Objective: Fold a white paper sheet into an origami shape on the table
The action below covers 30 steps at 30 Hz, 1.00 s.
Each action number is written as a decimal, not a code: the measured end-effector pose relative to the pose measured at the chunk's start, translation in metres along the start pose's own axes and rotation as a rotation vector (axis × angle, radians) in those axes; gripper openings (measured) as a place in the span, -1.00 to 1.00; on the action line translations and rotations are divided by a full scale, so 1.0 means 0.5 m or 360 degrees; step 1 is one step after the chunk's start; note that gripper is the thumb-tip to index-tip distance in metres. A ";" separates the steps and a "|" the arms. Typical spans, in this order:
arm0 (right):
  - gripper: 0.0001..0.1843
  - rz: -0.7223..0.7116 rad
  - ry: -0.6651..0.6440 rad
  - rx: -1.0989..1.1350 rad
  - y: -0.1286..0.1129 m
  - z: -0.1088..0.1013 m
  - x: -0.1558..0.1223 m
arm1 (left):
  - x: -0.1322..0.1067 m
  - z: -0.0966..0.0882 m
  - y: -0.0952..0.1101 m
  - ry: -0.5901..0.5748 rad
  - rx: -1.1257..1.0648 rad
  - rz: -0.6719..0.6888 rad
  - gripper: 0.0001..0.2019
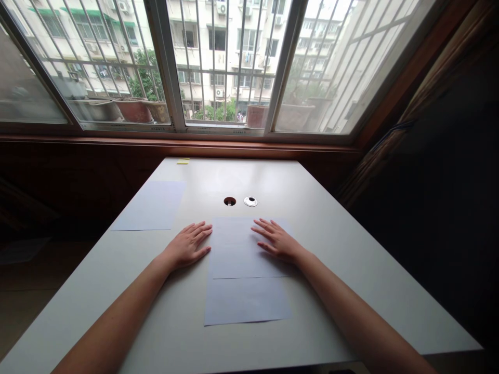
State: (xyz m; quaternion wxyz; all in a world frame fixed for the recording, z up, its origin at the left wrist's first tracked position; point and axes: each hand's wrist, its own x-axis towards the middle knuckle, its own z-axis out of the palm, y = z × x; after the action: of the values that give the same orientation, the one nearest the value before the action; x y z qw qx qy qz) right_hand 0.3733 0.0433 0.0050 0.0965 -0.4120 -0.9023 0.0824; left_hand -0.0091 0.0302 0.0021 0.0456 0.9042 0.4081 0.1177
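Two overlapping sheets of paper lie in the middle of the white table. The upper sheet [234,249] covers part of the lower sheet [247,301], whose near portion shows below it. My left hand [189,244] rests palm down at the left edge of the papers, its fingers stretched out and apart. Over the right part of the upper sheet is my right hand [277,240], palm down with spread fingers and a shadow beneath it. Neither hand grips anything. A third sheet [148,205] lies apart at the table's far left.
Beyond the papers, a round cable hole [230,201] opens in the table [327,228], with a round metallic cover [250,201] beside it. A small yellow slip [183,161] lies at the far edge. A barred window [226,67] stands behind; a curtain [413,114] hangs right.
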 end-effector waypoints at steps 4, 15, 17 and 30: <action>-0.43 0.0288 0.0376 -0.0026 0.031 0.014 -0.023 | -0.001 0.003 -0.008 0.0003 -0.0007 0.0000 -0.45; -0.29 0.0563 0.0154 -0.0221 0.056 0.042 -0.069 | 0.003 0.003 -0.003 -0.0033 0.0023 -0.0005 -0.45; -0.29 0.0550 0.0159 -0.0216 0.053 0.042 -0.062 | 0.004 0.002 -0.002 -0.0025 0.0010 -0.0006 -0.45; -0.29 0.0529 0.0120 -0.0212 0.057 0.049 -0.033 | -0.003 0.004 -0.013 0.0022 -0.0094 -0.0054 -0.38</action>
State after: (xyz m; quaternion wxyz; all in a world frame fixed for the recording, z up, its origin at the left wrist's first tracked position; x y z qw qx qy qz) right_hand 0.3989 0.0474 -0.0272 0.0879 -0.5638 -0.8209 0.0217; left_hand -0.0142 0.0335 -0.0013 0.0715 0.8945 0.4201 0.1351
